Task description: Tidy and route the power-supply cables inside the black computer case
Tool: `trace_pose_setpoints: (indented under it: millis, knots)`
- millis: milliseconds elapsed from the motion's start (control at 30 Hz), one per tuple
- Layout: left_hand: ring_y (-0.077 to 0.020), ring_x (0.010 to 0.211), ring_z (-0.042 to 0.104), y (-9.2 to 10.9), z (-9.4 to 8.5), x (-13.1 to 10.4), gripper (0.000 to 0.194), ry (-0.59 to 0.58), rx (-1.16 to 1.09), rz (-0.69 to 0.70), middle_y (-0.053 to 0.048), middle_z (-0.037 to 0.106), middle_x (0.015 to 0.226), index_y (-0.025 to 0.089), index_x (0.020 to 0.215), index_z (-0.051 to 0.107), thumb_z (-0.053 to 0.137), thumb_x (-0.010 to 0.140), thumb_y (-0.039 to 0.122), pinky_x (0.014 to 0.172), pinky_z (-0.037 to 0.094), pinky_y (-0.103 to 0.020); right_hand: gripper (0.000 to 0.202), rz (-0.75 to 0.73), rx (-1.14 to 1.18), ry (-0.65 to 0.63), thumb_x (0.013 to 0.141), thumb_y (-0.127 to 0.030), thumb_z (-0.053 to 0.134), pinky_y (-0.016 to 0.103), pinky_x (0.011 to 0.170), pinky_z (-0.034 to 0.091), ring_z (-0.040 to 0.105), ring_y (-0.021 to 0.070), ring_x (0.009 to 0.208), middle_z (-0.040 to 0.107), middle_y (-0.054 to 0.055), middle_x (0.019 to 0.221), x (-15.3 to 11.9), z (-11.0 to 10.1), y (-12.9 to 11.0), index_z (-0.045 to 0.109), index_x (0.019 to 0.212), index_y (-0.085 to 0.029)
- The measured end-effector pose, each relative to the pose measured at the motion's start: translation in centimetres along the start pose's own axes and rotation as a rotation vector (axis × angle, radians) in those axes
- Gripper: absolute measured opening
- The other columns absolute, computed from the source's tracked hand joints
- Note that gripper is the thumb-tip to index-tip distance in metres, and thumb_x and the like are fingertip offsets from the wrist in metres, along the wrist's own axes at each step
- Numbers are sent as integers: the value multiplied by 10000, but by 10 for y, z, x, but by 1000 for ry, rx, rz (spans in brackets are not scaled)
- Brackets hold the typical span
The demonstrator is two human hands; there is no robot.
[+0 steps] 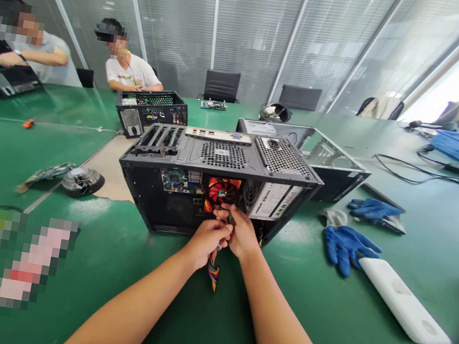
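From my end, I have left hand (209,242) and right hand (242,234) both pinching cables (213,271); just beyond them sits the fan (222,192), inside the case (221,167).

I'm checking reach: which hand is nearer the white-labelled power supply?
Right. The right hand is below and left of the power supply; the left hand sits farther left.

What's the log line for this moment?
left-hand grip: on cable bundle | right-hand grip: on cable bundle | computer case: side open | red fan: visible inside
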State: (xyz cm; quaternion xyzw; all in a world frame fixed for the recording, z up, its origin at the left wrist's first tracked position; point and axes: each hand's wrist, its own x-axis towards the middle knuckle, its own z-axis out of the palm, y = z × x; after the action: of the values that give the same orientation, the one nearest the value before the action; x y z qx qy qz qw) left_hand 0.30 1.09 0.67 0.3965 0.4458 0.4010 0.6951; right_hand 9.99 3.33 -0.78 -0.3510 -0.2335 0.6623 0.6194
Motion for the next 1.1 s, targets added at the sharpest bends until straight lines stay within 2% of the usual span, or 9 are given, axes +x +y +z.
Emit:
trace_pose_setpoints:
  millis: [167,233,333,533,733,967,1100]
  knots:
    - [-58,457,494,4,-6,2,269,-163,-156,-126,-14,563,603,93,725,582,706,672,326,449,334,-183,250,24,-30,7,725,-405,655,231,424,451,630,159,560,701,63,675,0,-1,0,621,808,-172]
    - [-56,452,487,3,-7,3,264,-154,-150,-124,-10,560,594,98,715,576,713,665,318,443,327,-182,261,40,-25,6,713,-411,662,211,375,414,626,158,548,694,58,660,0,0,-1,618,801,-169]
    - [-48,444,470,-1,-7,5,261,-109,-116,-89,2,546,577,105,686,560,725,648,304,434,311,-176,274,34,-9,21,692,-411,680,187,332,364,653,188,640,658,35,597,0,1,-1,614,795,-166]
    - [-41,440,461,-1,-4,4,279,-69,-139,-75,18,525,553,110,658,544,749,604,291,436,307,-170,259,7,16,36,686,-391,696,238,467,475,663,207,721,616,15,560,1,1,1,612,769,-161]
    - [-39,435,467,1,-4,3,284,-52,-154,-89,17,535,559,110,660,546,756,598,291,428,314,-163,265,-12,7,46,668,-393,714,258,505,491,662,212,740,613,12,560,0,2,1,598,749,-169]
    - [-58,428,491,-1,-6,5,262,-108,-164,-107,-5,555,579,104,703,580,709,663,328,409,320,-177,297,-33,-108,46,692,-457,667,200,379,411,655,194,683,601,9,548,-1,4,3,591,746,-174]
    - [-52,426,481,-5,-7,8,260,-77,-88,-63,1,543,565,102,684,573,718,653,316,421,326,-179,311,-17,-121,57,685,-471,663,196,322,344,640,191,615,606,15,558,-1,5,3,587,751,-177]
